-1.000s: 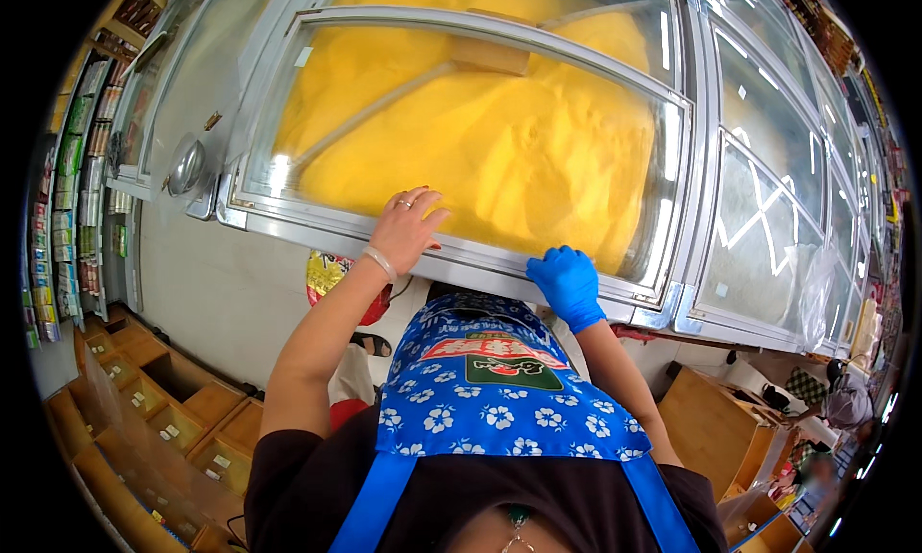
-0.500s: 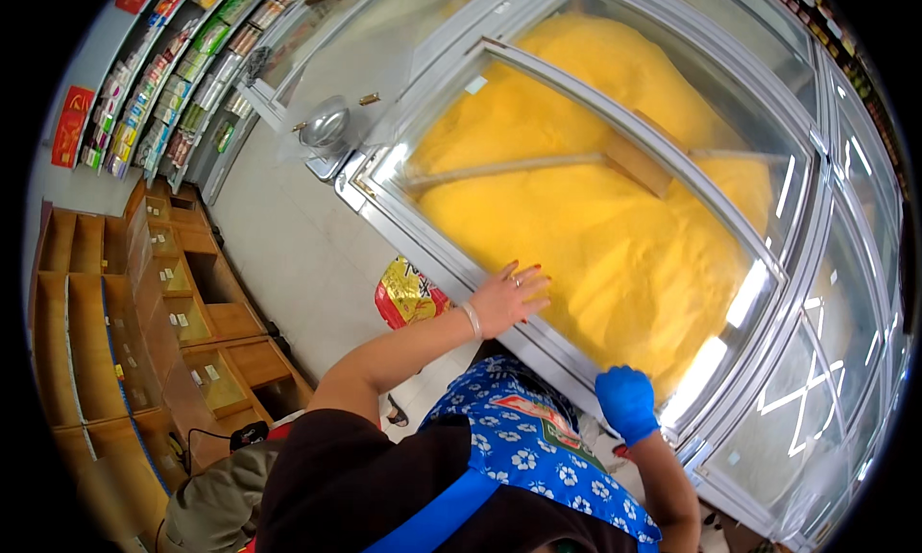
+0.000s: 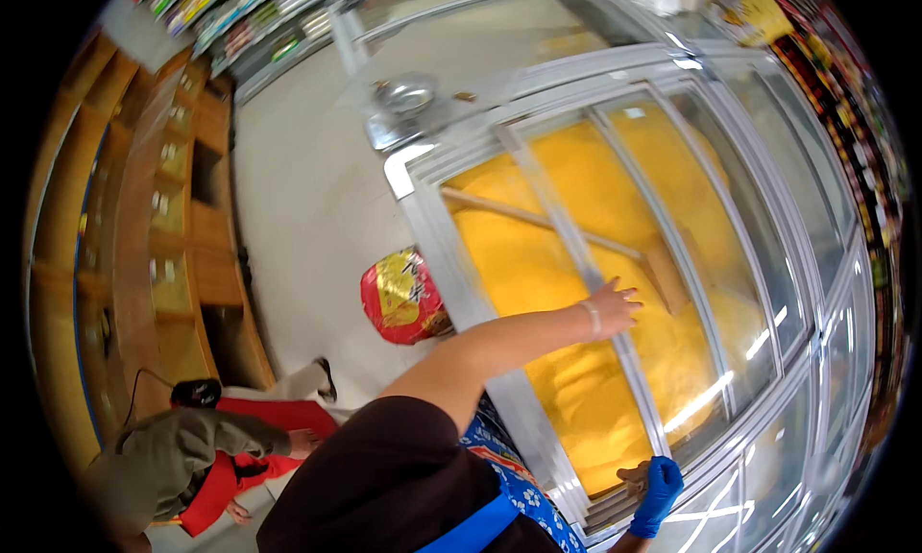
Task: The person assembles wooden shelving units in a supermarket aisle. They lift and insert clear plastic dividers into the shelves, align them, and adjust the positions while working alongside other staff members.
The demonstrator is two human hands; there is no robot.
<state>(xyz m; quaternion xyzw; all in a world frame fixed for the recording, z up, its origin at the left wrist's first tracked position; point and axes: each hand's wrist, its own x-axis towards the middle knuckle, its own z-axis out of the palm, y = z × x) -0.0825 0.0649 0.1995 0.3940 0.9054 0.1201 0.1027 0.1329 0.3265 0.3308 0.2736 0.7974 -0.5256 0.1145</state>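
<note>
My bare left hand [image 3: 615,311], a bracelet at its wrist, is open with fingers spread over the metal frame of a sliding glass lid [image 3: 571,231]. The lid belongs to a display bin [image 3: 451,265] heaped with yellow, fine grain [image 3: 567,399]. At the lower end of that frame my right hand [image 3: 661,491], in a blue glove, is closed in a fist. A small tan shape [image 3: 634,478] shows beside the fist; whether it is held I cannot tell. On the grain, under the glass, lies a wooden rake-like pusher [image 3: 663,279] with a long handle.
A metal scoop or bowl [image 3: 408,94] stands at the bin's far left corner. A red-and-gold package [image 3: 405,299] is by the bin's left side. At lower left is another person in a red apron [image 3: 279,419]. Wooden shelves [image 3: 178,217] line the left; more glass-lidded bins adjoin on the right.
The glass lid has slid away from me, uncovering the near strip of grain. My left hand has gone forward with its frame. The view has turned, and more of the other person shows.
</note>
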